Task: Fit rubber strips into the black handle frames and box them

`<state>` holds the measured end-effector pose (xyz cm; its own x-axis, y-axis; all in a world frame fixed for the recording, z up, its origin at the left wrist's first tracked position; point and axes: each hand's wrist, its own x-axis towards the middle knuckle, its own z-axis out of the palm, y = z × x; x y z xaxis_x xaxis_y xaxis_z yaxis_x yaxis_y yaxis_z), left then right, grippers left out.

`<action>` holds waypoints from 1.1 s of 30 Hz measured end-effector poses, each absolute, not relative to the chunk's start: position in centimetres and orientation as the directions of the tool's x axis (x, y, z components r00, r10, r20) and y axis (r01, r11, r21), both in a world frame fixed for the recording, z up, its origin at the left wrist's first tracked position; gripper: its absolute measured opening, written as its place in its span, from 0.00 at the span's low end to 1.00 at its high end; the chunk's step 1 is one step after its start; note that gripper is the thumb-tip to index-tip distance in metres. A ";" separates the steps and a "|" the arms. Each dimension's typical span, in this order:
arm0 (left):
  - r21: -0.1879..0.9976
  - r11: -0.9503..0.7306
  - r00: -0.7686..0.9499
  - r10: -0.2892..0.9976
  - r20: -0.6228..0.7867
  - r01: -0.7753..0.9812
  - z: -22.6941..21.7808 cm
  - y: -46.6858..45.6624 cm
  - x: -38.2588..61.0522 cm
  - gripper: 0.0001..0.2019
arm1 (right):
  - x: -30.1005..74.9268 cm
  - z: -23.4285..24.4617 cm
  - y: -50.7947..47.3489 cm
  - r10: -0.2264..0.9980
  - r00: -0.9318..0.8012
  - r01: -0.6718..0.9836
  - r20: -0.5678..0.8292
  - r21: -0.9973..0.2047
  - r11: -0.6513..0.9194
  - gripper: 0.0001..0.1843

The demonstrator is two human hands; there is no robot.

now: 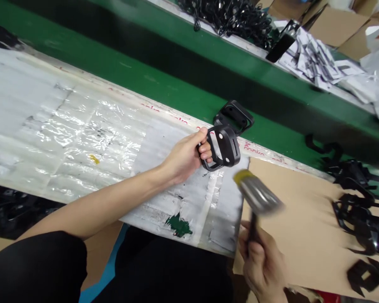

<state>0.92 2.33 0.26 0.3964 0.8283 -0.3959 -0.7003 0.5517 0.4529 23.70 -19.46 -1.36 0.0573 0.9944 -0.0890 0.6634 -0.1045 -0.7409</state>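
My left hand (186,158) is closed round a black plastic frame part (223,146), holding it upright on the plastic-covered bench top (66,126). My right hand (262,263) grips the dark handle of a small mallet (258,194) with a metal head and a yellow end. The mallet head is blurred by motion, just right of and below the black part. A second black frame part (235,115) lies on the green conveyor belt (164,84) right behind the held one.
A brown cardboard sheet (300,227) covers the bench to the right, with several black plastic parts (360,210) on its right side. Beyond the belt lie a heap of black pieces (230,17), bagged items (316,59) and cardboard boxes (334,25).
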 end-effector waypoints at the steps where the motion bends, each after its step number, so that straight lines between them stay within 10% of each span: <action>1: 0.467 0.536 0.379 0.839 -0.391 -0.703 0.2 2.2 1.0 0.21 | 23.3 -1.2 -18.9 0.986 0.057 0.670 -0.157 -0.726 -0.154 0.24; 4: 0.484 0.515 0.358 0.852 -0.382 -0.708 0.0 2.1 1.2 0.20 | 22.1 -0.5 -18.0 0.947 0.075 0.631 -0.311 -0.721 -0.287 0.23; 10: 0.430 0.546 0.394 0.830 -0.395 -0.719 -0.2 2.4 1.0 0.23 | 22.8 -0.7 -19.4 0.987 0.140 0.593 -0.080 -0.792 -0.149 0.24; 18: 0.413 0.598 0.418 0.790 -0.448 -0.687 0.1 2.8 0.7 0.23 | 22.6 0.4 -17.8 0.880 0.093 0.263 -0.466 -0.841 -0.473 0.21; 23: 0.669 0.517 0.357 0.855 -0.376 -0.534 -1.2 2.8 0.2 0.29 | 24.4 1.2 -18.8 0.947 0.052 0.009 -0.316 -0.948 -0.317 0.21; 33: 0.916 0.274 0.159 0.959 -0.237 -0.292 -3.2 1.7 0.8 0.26 | 24.8 1.4 -17.0 0.928 0.016 0.649 -0.373 -0.702 -0.294 0.22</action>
<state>0.76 1.68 -3.22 0.1587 0.9586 -0.2366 -0.2920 0.2745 0.9162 24.80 -17.04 1.36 0.0163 0.9276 -0.3731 0.6489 -0.2937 -0.7019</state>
